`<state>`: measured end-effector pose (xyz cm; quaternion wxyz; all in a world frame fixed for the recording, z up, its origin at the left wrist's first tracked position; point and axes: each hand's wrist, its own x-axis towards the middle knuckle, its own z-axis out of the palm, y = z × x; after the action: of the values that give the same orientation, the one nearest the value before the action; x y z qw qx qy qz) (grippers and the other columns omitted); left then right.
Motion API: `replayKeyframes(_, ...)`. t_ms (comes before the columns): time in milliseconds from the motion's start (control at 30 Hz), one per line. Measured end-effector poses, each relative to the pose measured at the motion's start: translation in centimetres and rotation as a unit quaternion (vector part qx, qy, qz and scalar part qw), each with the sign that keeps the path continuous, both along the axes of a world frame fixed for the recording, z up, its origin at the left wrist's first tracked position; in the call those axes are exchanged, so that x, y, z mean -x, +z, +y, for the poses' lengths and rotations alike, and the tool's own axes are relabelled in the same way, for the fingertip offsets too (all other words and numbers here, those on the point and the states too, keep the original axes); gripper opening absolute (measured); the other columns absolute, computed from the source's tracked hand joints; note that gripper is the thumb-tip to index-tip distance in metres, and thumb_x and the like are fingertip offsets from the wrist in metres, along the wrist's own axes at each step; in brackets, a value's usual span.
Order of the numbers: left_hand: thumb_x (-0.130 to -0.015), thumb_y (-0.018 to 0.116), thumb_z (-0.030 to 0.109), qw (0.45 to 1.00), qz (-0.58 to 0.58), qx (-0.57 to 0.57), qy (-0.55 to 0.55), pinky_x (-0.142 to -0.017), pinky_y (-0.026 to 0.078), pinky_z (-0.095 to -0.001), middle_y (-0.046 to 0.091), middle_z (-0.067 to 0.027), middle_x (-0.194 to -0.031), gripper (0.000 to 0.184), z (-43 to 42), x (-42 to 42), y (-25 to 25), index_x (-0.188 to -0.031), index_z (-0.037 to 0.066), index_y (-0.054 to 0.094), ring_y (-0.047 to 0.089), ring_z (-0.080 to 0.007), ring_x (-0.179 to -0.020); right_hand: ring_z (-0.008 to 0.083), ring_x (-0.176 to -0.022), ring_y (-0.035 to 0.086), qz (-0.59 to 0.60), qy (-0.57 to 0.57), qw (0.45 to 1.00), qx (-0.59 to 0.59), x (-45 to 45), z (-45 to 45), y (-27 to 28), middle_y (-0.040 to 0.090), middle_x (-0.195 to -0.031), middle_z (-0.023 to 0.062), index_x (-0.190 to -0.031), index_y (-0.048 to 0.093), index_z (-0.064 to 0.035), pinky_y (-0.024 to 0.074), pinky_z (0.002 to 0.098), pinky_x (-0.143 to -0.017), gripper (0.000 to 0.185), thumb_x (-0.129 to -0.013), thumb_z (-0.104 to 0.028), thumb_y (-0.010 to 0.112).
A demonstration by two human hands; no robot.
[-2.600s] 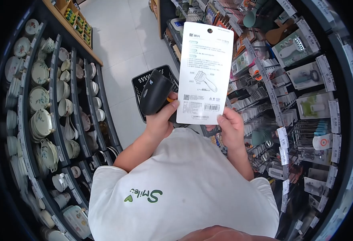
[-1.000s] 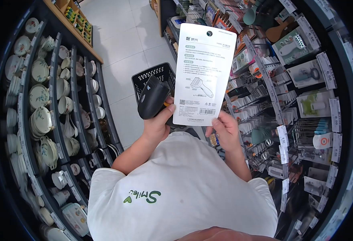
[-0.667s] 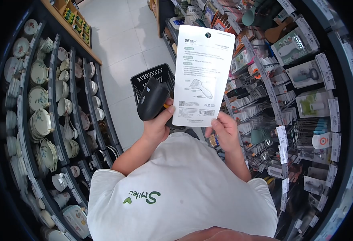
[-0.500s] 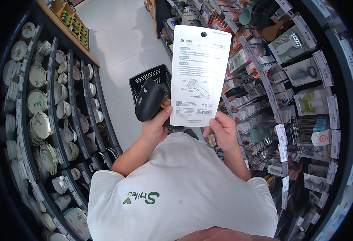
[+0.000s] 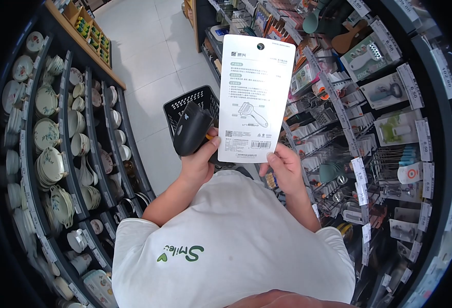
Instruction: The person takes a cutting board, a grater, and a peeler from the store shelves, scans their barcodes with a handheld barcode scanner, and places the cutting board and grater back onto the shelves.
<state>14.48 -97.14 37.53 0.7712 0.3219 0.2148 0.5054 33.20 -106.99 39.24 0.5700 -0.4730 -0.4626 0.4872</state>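
A black handheld scanner (image 5: 192, 128) with a yellow-orange trigger is gripped in my left hand (image 5: 201, 160), whose thumb also touches the lower left edge of a white package card (image 5: 257, 97). The card stands upright before me, its printed back facing me, with a peeler drawing, a barcode and a hang hole at the top. My right hand (image 5: 283, 167) pinches the card's lower right corner between thumb and fingers. Whatever is on the card's far side is hidden.
Behind the scanner is a black basket (image 5: 172, 110) on the tiled floor (image 5: 149, 77). Shelves of plates and bowls (image 5: 51, 164) line the left. On the right, racks hold packaged kitchen tools (image 5: 385, 92) with price tags. A wooden display (image 5: 87, 36) stands at the upper left.
The card has shifted slightly left and down, still between both hands. The scanner stays in my left hand. The surrounding shelves have shifted slightly in view.
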Motion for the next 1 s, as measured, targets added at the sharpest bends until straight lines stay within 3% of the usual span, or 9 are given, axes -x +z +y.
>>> replayKeyframes(167, -0.081, 0.056, -0.001, 1.000, -0.007, -0.004, -0.007, -0.085, 0.050, -0.0349, 0.054, -0.0036, -0.099, 0.022, 0.05, 0.15, 0.42, -0.102, 0.005, 0.053, 0.057, -0.0176, -0.097, 0.0096, -0.062, 0.058, 0.002, 0.004, 1.000, 0.001, 0.15, 0.21, 0.04, 0.063, -0.090, 0.0087, -0.112, 0.056, 0.0057, 0.0473, 0.0220, -0.058, 0.026, -0.095, -0.009, 0.043)
replayKeyframes(233, -0.082, 0.055, -0.007, 1.000, -0.029, 0.004, 0.011, -0.081, 0.049, -0.0317, 0.060, -0.0091, -0.098, 0.020, 0.09, 0.15, 0.20, -0.099, 0.003, 0.055, 0.059, -0.0169, -0.093, 0.0096, -0.062, 0.058, 0.003, 0.006, 1.000, 0.002, 0.22, 0.32, 0.12, 0.063, -0.090, 0.0086, -0.112, 0.056, 0.0057, 0.0473, 0.0220, -0.058, 0.026, -0.095, -0.009, 0.043)
replayKeyframes(833, -0.083, 0.054, -0.007, 0.999, -0.034, 0.006, 0.000, -0.082, 0.049, -0.0322, 0.059, -0.0083, -0.099, 0.020, -0.21, 0.15, 0.75, -0.100, 0.003, 0.055, 0.059, -0.0169, -0.094, 0.0106, -0.064, 0.058, 0.009, 0.015, 1.000, 0.000, -0.04, 0.28, -0.10, 0.063, -0.092, 0.0093, -0.112, 0.055, 0.0057, 0.0477, 0.0226, -0.059, 0.025, -0.094, -0.007, 0.042)
replayKeyframes(900, -0.083, 0.054, -0.006, 0.999, -0.033, 0.003, 0.000, -0.082, 0.049, -0.0321, 0.059, -0.0083, -0.099, 0.020, -0.27, 0.11, 0.84, -0.100, 0.003, 0.055, 0.059, -0.0169, -0.094, 0.0083, -0.063, 0.056, 0.010, 0.006, 1.000, -0.004, 0.06, 0.27, 0.04, 0.061, -0.083, 0.0057, -0.111, 0.055, 0.0061, 0.0458, 0.0213, -0.059, 0.025, -0.096, -0.008, 0.042)
replayKeyframes(1000, -0.084, 0.054, -0.006, 0.999, -0.033, -0.001, -0.001, -0.082, 0.049, -0.0319, 0.059, -0.0081, -0.099, 0.019, -0.29, 0.06, 0.73, -0.101, 0.003, 0.055, 0.059, -0.0170, -0.094, 0.0082, -0.062, 0.056, 0.015, 0.013, 1.000, -0.010, -0.14, 0.20, -0.28, 0.060, -0.080, 0.0054, -0.111, 0.055, 0.0059, 0.0455, 0.0212, -0.059, 0.025, -0.096, -0.009, 0.042)
